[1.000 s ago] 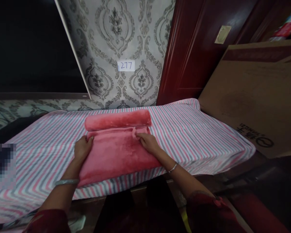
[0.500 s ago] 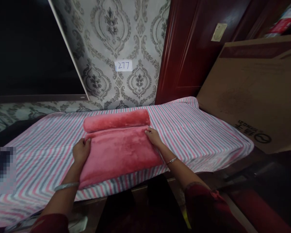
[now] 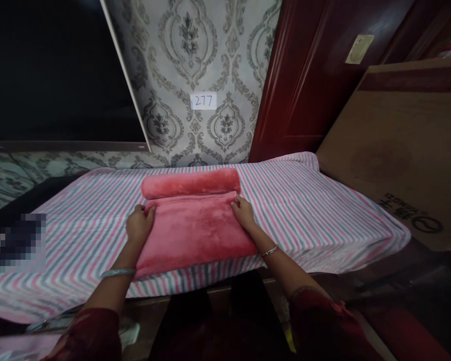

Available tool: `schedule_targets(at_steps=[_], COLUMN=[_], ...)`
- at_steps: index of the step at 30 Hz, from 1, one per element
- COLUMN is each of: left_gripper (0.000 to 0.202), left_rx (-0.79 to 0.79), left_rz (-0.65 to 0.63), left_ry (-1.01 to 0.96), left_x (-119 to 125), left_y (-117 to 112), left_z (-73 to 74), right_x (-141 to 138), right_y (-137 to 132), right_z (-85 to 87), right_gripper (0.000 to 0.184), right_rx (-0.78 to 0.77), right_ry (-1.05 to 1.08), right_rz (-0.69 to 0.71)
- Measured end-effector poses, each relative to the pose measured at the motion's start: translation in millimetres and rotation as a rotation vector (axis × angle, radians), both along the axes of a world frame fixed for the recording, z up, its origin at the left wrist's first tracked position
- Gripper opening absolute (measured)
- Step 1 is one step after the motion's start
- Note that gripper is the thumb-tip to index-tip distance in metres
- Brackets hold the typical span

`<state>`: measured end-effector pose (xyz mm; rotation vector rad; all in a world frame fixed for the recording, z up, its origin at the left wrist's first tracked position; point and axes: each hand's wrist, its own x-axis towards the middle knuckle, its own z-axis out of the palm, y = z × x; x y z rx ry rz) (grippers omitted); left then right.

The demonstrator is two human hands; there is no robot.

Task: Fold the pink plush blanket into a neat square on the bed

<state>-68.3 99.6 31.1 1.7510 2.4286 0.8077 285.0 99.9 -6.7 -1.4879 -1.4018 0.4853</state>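
A folded pink plush towel (image 3: pixel 195 233) lies flat on a striped cloth (image 3: pixel 308 210), and a rolled pink towel (image 3: pixel 190 183) lies just behind it. My left hand (image 3: pixel 139 225) grips the flat towel's far left corner, fingers curled over the edge. My right hand (image 3: pixel 243 213) pinches the far right corner, close to the roll. Both wrists wear bangles.
A large cardboard box (image 3: pixel 402 150) leans at the right against a dark red door (image 3: pixel 308 75). Patterned wallpaper with a label reading 277 (image 3: pixel 203 101) is behind. A dark screen (image 3: pixel 56 75) fills the upper left. The surface's front edge is near my body.
My right hand slid from near the towel's far middle out to its far right corner. The far edge now lies straighter against the roll. The camera view shifted slightly.
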Motion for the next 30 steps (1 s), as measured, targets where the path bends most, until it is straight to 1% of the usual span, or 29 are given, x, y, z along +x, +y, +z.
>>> schedule_targets(at_steps=[3,5,7,8,10,12,16,18,20,23,25,27,30], left_gripper=[0.034,0.027,0.023,0.023,0.023,0.025,0.035,0.038,0.039,0.039,0.041,0.043,0.044], left_rx=[0.027,0.094,0.165,0.183,0.169,0.132,0.122,0.125,0.130,0.150,0.144,0.108,0.072], left_rz=[-0.010,-0.006,-0.004,-0.006,-0.007,-0.018,-0.068,-0.076,-0.072,-0.080,-0.096,-0.105,-0.130], left_ry=[-0.019,-0.122,-0.282,-0.363,-0.485,-0.539,-0.601,-0.617,-0.617,-0.599,-0.547,-0.474,-0.413], left_x=[-3,-8,-14,-17,-21,-23,-22,-20,-19,-18,-18,-18,-19], left_y=[4,7,9,10,10,9,5,3,2,1,2,4,8], left_z=[1.2,2.6,3.3,3.1,1.6,-0.4,-2.0,-1.8,-1.7,-2.4,-2.6,-1.8,0.7], right_x=[0,0,2,2,4,7,11,12,11,8,4,-1,-10], right_y=[0,2,5,7,10,12,14,15,17,22,26,27,27], right_z=[1.1,1.5,0.9,-0.1,-3.7,-8.7,-17.4,-18.7,-17.4,-12.5,-8.4,-4.1,0.8], right_gripper=[0.017,0.019,0.021,0.021,0.019,0.018,0.026,0.027,0.024,0.018,0.016,0.015,0.014], right_rx=[0.022,0.039,0.044,0.038,0.013,-0.017,-0.075,-0.103,-0.122,-0.138,-0.145,-0.135,-0.066], right_ry=[0.035,0.074,0.116,0.134,0.161,0.173,0.162,0.140,0.109,0.059,0.031,0.006,-0.020], right_rz=[0.024,0.041,0.061,0.070,0.078,0.065,-0.006,-0.035,-0.046,-0.049,-0.055,-0.068,-0.089])
